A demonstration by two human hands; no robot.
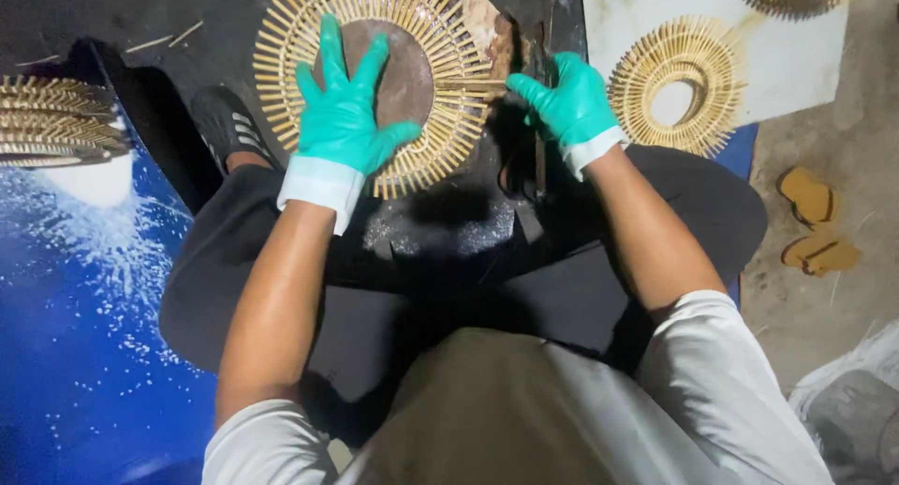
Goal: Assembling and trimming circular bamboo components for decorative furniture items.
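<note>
Hands: left (342, 120) flat on bamboo-stick ring (375, 82), right (567, 106) gripping its edge.

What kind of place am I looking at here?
Probably an informal floor-level craft workshop. The green-gloved left hand presses a round sunburst frame of bamboo sticks; a finished bamboo-stick ring lies nearby, with a stack of similar frames and yellow sandals on bare floor.

Both gloved hands reach forward, left (342, 110) spread flat, right (569, 103) curled.

Matt bamboo-like stick ring (375, 82), smooth rubbery gloves (342, 120).
</note>
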